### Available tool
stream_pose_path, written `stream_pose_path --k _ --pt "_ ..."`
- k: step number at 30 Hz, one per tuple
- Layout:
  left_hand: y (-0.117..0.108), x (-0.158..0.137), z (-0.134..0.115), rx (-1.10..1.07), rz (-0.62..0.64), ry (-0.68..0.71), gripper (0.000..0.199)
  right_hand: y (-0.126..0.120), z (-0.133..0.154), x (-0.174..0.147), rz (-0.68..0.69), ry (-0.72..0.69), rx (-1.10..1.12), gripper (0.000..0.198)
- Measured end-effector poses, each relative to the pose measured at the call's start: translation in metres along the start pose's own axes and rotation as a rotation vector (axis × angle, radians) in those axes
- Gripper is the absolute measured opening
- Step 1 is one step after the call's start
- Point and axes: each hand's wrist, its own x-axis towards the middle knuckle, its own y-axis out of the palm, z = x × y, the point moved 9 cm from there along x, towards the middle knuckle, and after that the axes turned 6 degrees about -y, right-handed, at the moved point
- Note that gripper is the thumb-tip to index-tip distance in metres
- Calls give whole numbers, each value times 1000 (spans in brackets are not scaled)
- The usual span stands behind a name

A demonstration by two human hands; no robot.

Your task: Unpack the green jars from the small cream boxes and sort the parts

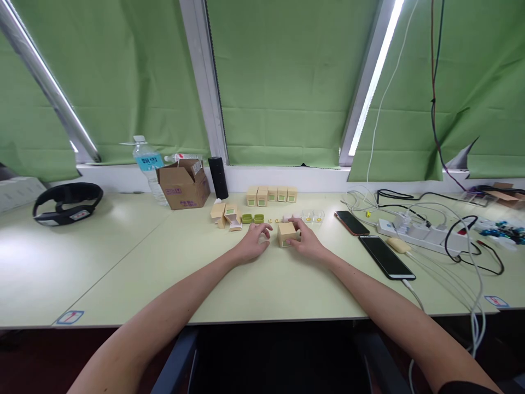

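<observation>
A small tan cardboard box [286, 235] with a green label stands on the table, gripped at its right side by my right hand [305, 239]. Just left of it, my left hand [253, 244] rests near the tabletop with fingers apart and nothing in them. Beyond the left hand sit two green open containers [253, 219] and opened tan boxes [225, 214] with flaps out. Several closed tan boxes [271, 195] line up farther back. Clear containers [313, 216] with yellow bits lie behind the right hand, beside tiny yellowish pieces [273, 221].
At the left are a headset [68, 204], a water bottle [150, 167], a brown carton [184, 186] and a black cylinder [218, 178]. To the right lie two phones [386, 257], a white power strip [424, 235] and tangled cables. The table's front edge [279, 321] runs below my forearms.
</observation>
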Motion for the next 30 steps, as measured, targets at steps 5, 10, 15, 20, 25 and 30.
stream_pose_path --k 5,10,15,20,25,30 --pt "4 -8 -13 -153 112 86 80 11 21 -2 139 -135 235 53" --pt "7 -9 -26 -306 194 140 69 16 34 -6 133 -233 317 49" --pt "-6 -12 -40 39 -40 257 47 4 26 -7 -12 -146 305 39" --pt "-1 -20 -51 279 -101 357 42 12 26 -10 61 -66 302 41" --pt "2 -21 -55 367 -111 382 45 19 31 -12 104 -42 268 53" --pt "3 -22 -56 402 -107 375 47 20 29 -13 119 -27 263 59"
